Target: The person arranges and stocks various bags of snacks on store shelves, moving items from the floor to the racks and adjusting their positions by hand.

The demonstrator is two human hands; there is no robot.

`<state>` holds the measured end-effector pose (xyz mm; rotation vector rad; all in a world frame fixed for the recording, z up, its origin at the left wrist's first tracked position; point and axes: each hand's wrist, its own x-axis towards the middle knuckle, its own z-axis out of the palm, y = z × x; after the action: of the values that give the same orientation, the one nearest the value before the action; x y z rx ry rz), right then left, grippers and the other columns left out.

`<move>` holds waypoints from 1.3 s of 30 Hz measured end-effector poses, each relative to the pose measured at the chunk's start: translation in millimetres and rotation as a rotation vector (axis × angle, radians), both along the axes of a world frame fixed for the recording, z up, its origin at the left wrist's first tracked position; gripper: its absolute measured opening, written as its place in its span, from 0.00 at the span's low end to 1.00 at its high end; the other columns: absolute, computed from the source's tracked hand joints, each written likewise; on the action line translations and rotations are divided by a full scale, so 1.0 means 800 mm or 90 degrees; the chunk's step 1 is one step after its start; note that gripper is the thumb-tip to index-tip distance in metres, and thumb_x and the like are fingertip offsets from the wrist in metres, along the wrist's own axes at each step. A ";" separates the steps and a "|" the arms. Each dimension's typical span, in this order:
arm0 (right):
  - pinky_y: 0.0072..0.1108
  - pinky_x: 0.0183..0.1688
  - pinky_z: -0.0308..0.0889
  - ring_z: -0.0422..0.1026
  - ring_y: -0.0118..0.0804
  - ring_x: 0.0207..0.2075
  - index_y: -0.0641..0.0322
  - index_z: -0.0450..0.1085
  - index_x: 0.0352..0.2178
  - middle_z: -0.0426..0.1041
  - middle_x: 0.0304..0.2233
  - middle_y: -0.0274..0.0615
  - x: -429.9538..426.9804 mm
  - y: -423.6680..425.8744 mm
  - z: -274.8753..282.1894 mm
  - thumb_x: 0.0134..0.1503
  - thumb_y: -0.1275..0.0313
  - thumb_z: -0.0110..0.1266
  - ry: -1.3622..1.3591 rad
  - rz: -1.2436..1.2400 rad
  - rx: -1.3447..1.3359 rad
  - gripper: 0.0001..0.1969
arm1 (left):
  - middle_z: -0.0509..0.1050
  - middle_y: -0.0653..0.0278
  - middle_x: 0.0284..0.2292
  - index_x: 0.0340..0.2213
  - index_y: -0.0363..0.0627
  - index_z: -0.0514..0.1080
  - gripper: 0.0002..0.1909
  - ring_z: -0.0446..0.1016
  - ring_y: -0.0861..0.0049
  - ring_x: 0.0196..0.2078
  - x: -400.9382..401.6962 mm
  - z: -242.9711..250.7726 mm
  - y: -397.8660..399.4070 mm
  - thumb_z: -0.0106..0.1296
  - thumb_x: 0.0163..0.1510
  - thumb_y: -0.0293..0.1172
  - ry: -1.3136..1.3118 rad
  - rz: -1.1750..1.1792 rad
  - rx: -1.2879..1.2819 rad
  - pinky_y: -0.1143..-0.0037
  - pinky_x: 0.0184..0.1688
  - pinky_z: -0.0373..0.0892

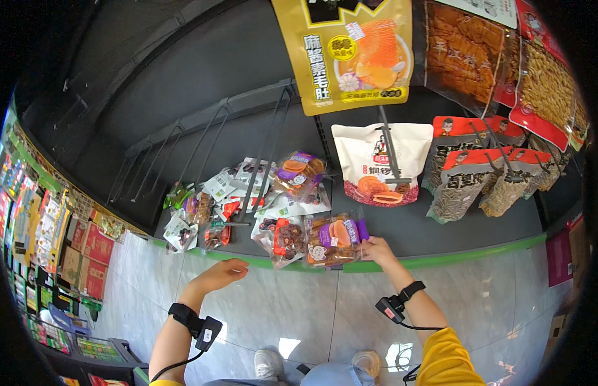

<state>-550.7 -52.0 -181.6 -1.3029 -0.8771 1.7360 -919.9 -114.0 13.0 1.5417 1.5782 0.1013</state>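
Observation:
My right hand (376, 251) grips the right edge of a clear and purple bag of filled pancakes (332, 239) at the front of the dark shelf (405, 241). My left hand (226, 274) is held before the shelf's green edge, fingers loosely curved, with nothing in it. Just left of the held bag lies a clear pack of dark dried snacks with a red label (288, 236). Behind it are heaped white pouches (221, 183), another purple pancake bag (299, 171) and a small green packet (178, 195).
Metal display hooks (265, 159) jut out over the heap. A white and maroon pouch (383, 164), a large yellow pouch (352, 58) and red-topped bags of seeds (465, 181) hang to the right. Cardboard boxes (95, 246) stand at the far left.

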 end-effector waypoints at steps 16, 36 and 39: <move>0.17 0.27 0.59 0.61 0.22 0.22 0.66 0.67 0.27 0.67 0.19 0.36 -0.003 -0.051 0.162 0.52 0.67 0.43 -0.248 0.163 0.320 0.11 | 0.68 0.59 0.36 0.41 0.40 0.61 0.21 0.66 0.76 0.39 0.023 -0.025 0.065 0.49 0.46 0.35 -0.164 -0.155 0.044 0.77 0.40 0.62; 0.20 0.29 0.60 0.59 0.26 0.22 0.67 0.65 0.31 0.68 0.20 0.44 -0.108 -0.139 0.409 0.53 0.65 0.42 -0.505 0.295 0.330 0.13 | 0.70 0.67 0.34 0.35 0.35 0.68 0.12 0.64 0.87 0.36 0.061 0.057 0.040 0.44 0.51 0.31 -0.633 -0.300 0.004 0.85 0.36 0.61; 0.20 0.29 0.60 0.59 0.25 0.22 0.67 0.66 0.31 0.68 0.20 0.44 -0.103 -0.154 0.415 0.52 0.66 0.42 -0.521 0.249 0.321 0.13 | 0.70 0.71 0.30 0.35 0.36 0.69 0.13 0.64 0.90 0.30 0.076 0.040 0.049 0.44 0.51 0.32 -0.654 -0.318 0.008 0.86 0.32 0.61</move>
<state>-632.8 -175.0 150.7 -1.5480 -1.9923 1.0698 -858.8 -75.1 45.3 1.4690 0.3813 0.5239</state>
